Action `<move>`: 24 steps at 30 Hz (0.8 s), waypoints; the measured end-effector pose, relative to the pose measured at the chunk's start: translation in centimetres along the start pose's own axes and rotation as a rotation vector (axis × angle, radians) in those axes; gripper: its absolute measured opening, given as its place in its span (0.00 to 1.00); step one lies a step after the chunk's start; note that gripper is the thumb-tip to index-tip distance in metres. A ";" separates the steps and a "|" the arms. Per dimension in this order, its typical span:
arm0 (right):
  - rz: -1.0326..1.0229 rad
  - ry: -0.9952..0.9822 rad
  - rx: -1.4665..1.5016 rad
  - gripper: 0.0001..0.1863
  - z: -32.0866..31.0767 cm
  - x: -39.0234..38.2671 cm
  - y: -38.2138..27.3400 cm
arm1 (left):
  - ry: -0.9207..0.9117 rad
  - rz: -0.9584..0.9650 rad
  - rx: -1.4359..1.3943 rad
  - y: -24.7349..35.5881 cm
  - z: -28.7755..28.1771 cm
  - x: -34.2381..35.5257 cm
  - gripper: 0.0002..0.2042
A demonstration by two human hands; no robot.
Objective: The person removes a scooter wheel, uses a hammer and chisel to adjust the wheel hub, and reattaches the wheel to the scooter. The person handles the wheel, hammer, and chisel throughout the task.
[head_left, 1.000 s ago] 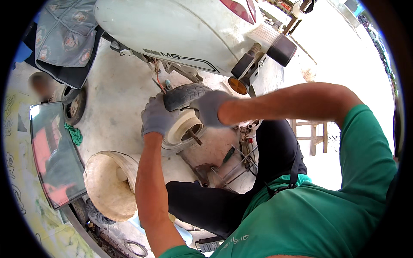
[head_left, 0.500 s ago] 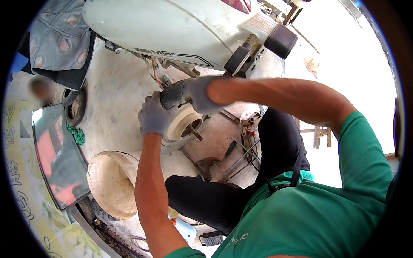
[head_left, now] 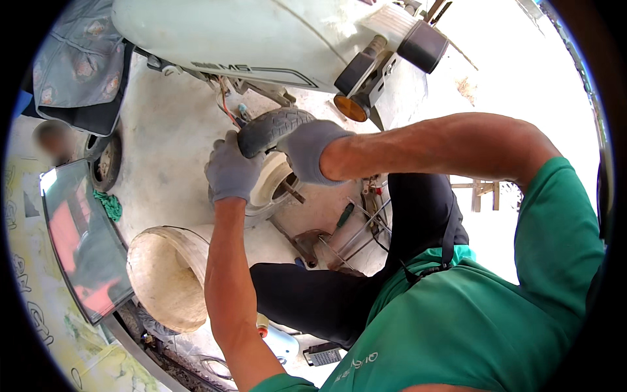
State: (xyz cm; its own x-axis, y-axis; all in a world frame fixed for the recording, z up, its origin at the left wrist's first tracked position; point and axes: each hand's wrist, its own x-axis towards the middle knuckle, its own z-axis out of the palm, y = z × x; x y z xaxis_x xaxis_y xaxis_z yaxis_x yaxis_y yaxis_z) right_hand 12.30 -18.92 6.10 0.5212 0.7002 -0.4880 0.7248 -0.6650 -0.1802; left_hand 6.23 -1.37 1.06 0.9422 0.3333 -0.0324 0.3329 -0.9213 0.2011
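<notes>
A small black tyre [head_left: 271, 129] with a worn tread stands tilted between my two grey-gloved hands. My left hand [head_left: 230, 168] is pressed against its near left side, thumb up by the tyre's edge. On the right, my right hand [head_left: 313, 150] curls over the tyre, with its fingertips hidden from view. Just below the tyre is a whitish round rim-like part [head_left: 266, 189] with a rusty rod [head_left: 292, 192] sticking out of its middle. Whether the tyre is seated on that part, I cannot tell.
A pale scooter body [head_left: 215, 32] with an orange reflector [head_left: 351, 108] spans the far side. A dirty white bucket [head_left: 160, 277] lies tipped at left, near a glass panel [head_left: 91, 235] and a wheel [head_left: 106, 163]. A green-handled screwdriver [head_left: 345, 215] and metal tools lie by my knee.
My right hand has shifted nearer and lower, baring more of the tyre's tread. The tyre looks turned a little in my hands, and the view has shifted slightly.
</notes>
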 end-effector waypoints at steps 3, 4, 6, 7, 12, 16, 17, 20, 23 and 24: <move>-0.001 0.077 -0.004 0.16 -2.4 -0.7 -0.5 | 0.039 -0.021 0.055 -0.8 -0.2 -0.3 0.28; -0.021 0.056 0.002 0.15 -2.2 -0.3 0.1 | 0.039 -0.019 0.056 -0.6 -0.3 -0.6 0.28; -0.286 -0.160 -0.364 0.13 -2.3 4.7 0.8 | 0.036 -0.025 0.062 -0.4 -0.3 -0.8 0.28; -0.395 -0.278 -0.513 0.12 -2.2 7.9 1.4 | 0.033 -0.025 0.058 0.1 -0.2 -0.4 0.29; -0.161 -0.104 -0.206 0.09 -3.7 0.3 -0.9 | 0.006 -0.042 0.040 0.3 0.0 -1.0 0.29; 0.000 0.141 0.183 0.13 0.0 -3.8 -1.0 | 0.009 -0.051 0.044 0.3 -0.7 -0.9 0.30; -0.003 0.113 0.147 0.13 0.2 -3.5 -0.8 | 0.028 -0.053 0.039 0.7 -0.5 -1.0 0.30; -0.042 0.090 0.071 0.13 -1.6 -2.4 -0.6 | 0.053 -0.065 0.071 0.7 -0.6 -1.3 0.30; -0.088 0.039 -0.128 0.13 -2.1 -1.2 0.2 | 0.031 -0.074 0.078 1.4 -0.6 -1.8 0.29; -0.112 0.008 -0.134 0.13 -3.0 -0.7 0.6 | 0.023 -0.084 0.078 1.6 -0.5 -1.6 0.29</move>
State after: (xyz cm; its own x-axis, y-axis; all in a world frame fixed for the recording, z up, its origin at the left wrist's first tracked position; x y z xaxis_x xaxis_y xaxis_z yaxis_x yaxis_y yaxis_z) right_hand 13.74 -19.05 8.87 0.4369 0.7707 -0.4639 0.8319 -0.5423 -0.1176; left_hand 5.26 -3.29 1.90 0.9103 0.4134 -0.0233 0.4130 -0.9026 0.1215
